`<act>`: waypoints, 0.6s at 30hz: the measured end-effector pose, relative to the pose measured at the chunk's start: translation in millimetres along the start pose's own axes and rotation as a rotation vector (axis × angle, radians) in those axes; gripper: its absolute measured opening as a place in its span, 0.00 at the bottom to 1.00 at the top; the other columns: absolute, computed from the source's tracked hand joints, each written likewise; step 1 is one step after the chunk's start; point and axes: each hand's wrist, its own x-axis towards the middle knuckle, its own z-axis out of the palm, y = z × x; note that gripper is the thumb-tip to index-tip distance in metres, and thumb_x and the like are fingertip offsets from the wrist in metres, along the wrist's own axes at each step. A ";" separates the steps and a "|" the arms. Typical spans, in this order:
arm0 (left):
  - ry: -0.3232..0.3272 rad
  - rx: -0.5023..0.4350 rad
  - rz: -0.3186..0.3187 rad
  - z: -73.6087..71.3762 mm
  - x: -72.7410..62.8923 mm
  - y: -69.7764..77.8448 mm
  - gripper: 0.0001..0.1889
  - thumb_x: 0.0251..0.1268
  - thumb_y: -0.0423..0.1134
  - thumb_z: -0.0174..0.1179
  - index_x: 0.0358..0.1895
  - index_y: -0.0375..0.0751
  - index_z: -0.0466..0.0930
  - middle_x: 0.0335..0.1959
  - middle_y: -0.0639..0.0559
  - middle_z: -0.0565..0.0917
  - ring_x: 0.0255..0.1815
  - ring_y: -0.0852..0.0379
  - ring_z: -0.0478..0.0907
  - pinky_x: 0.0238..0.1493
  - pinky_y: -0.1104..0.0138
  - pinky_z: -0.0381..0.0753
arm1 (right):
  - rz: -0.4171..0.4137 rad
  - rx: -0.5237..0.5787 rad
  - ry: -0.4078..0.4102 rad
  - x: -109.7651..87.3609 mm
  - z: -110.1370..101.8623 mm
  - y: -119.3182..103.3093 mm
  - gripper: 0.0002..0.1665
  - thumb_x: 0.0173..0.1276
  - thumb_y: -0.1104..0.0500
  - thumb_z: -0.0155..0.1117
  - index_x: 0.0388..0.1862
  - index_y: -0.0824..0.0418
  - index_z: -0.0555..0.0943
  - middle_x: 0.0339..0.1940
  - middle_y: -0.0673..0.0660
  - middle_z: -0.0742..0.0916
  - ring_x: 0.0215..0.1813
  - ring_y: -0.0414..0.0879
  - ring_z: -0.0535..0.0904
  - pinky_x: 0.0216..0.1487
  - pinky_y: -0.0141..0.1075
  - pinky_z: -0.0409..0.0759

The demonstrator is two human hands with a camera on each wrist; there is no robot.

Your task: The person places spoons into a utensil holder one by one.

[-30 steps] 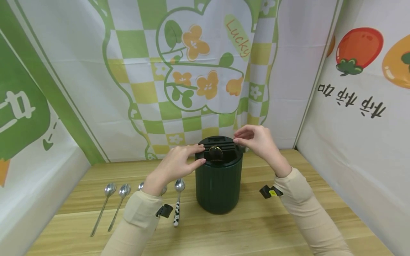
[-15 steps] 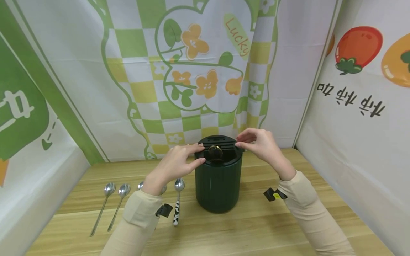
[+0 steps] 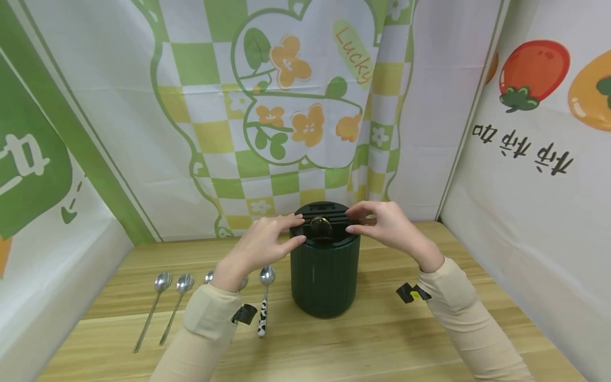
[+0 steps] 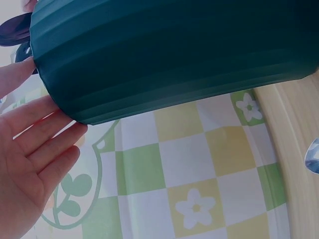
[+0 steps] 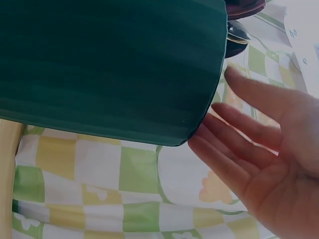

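Observation:
A dark green ribbed utensil holder (image 3: 324, 278) stands upright on the table, its black top slotted at the back. A dark round spoon bowl (image 3: 321, 228) with a gold edge shows at its opening; more dark bowls (image 4: 15, 31) stick out past the rim in the wrist views. My left hand (image 3: 262, 240) rests its extended fingertips on the left rim, thumb toward the front. On the right rim, my right hand (image 3: 389, 224) touches with loosely bent fingers and a straight thumb, as the right wrist view of the hand (image 5: 269, 149) shows.
Left of the holder lie several metal spoons, among them a long one (image 3: 163, 282), a shorter one (image 3: 184, 284) and one with a cow-spotted handle (image 3: 262, 318). My left forearm covers part of the row. Printed cloth (image 3: 200, 106) hangs behind the wooden table (image 3: 363, 345).
My right hand first drew slightly right, then came down and forward along the right rim, its thumb now nearer the opening's front. The left hand and holder stay nearly as they were.

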 end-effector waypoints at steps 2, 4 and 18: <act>0.001 0.000 0.001 0.0 -0.1 -0.1 0.25 0.68 0.55 0.54 0.63 0.47 0.74 0.62 0.49 0.77 0.61 0.49 0.75 0.59 0.52 0.74 | -0.027 -0.011 -0.010 -0.4 0.9 0.2 0.20 0.59 0.52 0.71 0.49 0.59 0.83 0.46 0.53 0.87 0.49 0.45 0.83 0.49 0.36 0.82; 0.001 -0.002 -0.001 0.0 -0.1 0.0 0.25 0.68 0.55 0.54 0.63 0.47 0.74 0.62 0.49 0.77 0.61 0.49 0.75 0.60 0.52 0.74 | -0.051 -0.026 -0.016 -0.3 1.3 -0.2 0.21 0.59 0.53 0.71 0.49 0.59 0.83 0.47 0.54 0.87 0.49 0.46 0.83 0.51 0.37 0.81; 0.008 0.000 0.004 0.0 0.3 -0.5 0.25 0.68 0.55 0.54 0.62 0.46 0.75 0.62 0.48 0.77 0.61 0.48 0.75 0.59 0.52 0.75 | -0.069 -0.099 -0.183 0.3 -3.4 -4.5 0.33 0.58 0.41 0.68 0.59 0.56 0.78 0.56 0.55 0.84 0.43 0.43 0.84 0.53 0.44 0.80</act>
